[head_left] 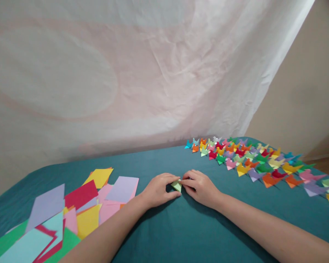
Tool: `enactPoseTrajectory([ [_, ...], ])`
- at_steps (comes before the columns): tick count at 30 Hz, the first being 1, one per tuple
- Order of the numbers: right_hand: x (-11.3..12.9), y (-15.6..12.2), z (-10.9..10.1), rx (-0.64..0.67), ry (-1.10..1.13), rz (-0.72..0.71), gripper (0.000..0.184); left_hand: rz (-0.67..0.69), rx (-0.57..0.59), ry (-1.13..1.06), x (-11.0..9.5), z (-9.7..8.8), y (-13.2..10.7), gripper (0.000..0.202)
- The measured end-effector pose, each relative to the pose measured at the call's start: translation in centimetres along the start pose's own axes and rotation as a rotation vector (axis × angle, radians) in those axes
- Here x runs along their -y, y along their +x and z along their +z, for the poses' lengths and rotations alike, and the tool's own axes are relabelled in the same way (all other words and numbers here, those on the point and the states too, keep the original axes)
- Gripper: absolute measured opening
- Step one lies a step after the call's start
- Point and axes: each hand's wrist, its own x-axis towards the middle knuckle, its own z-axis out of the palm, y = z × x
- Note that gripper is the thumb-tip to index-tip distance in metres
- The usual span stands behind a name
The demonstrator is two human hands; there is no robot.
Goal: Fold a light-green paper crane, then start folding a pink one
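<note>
A small folded piece of light green paper (177, 185) lies between my two hands at the middle of the table. My left hand (160, 189) curves around its left side, with the fingers at its top edge and the thumb near its lower tip. From the right, my right hand (199, 187) pinches the paper's right edge between bent fingers and thumb. Parts of the paper are hidden behind the fingertips.
Loose coloured paper sheets (87, 221) overlap in a spread at the left. Rows of small folded paper birds (244, 170) stand along the right and far right of the teal tablecloth (142, 233). A pale hanging cloth (153, 73) rises behind the table.
</note>
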Motion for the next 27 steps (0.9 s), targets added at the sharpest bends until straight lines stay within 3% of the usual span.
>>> enactPoseTrajectory([
  [9,0.1,0.0,0.2,-0.014,0.011,-0.003,0.016,-0.018,-0.033,-0.070,0.4,0.3,0.1,0.047],
  [27,0.3,1.2,1.2,-0.020,0.172,0.230,0.018,-0.020,-0.011,-0.119,0.0,-0.2,0.2,0.048],
])
